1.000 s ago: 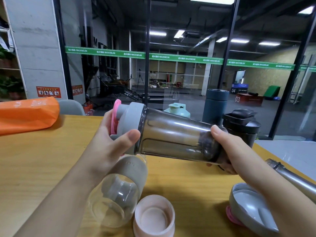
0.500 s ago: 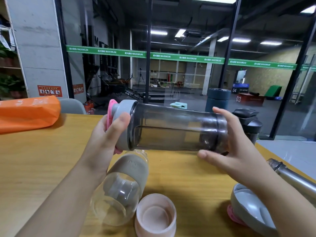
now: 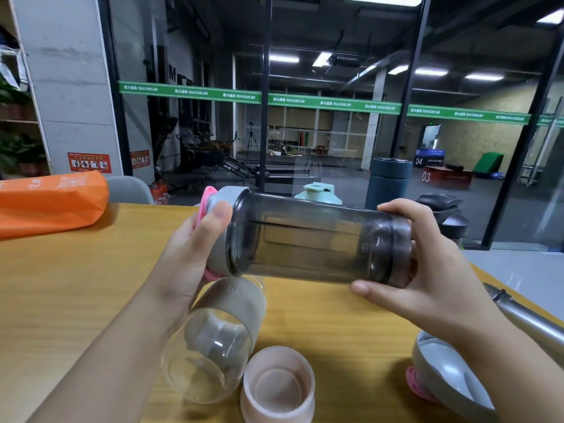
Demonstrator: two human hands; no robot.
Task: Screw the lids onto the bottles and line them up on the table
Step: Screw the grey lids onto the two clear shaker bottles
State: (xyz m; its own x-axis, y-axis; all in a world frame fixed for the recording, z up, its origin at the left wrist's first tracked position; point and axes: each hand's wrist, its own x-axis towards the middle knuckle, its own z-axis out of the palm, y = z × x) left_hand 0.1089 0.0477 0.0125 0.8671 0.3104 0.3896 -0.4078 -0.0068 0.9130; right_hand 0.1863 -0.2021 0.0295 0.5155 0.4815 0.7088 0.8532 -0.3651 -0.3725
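I hold a smoky dark transparent bottle (image 3: 311, 239) sideways above the wooden table (image 3: 76, 285). My left hand (image 3: 189, 254) grips its grey lid with a pink flap (image 3: 218, 227) at the left end. My right hand (image 3: 418, 270) wraps the bottle's base at the right end. Below it a clear glass bottle with a grey sleeve (image 3: 216, 337) lies on its side, open. A pink lid (image 3: 277, 389) rests upside down beside it. A second grey lid with pink trim (image 3: 448, 377) lies at the lower right, partly under my right forearm.
At the table's far edge stand a mint-lidded bottle (image 3: 319, 193), a tall dark blue bottle (image 3: 389, 181) and a black-lidded bottle (image 3: 448, 215). A steel bottle (image 3: 528, 319) lies at the right edge. An orange bag (image 3: 52, 203) sits far left. A glass wall is behind.
The dark bottle has levelled out from a tilt to nearly horizontal. My right hand shifted from under the base to wrapping around it. My left hand's grip on the lid turned.
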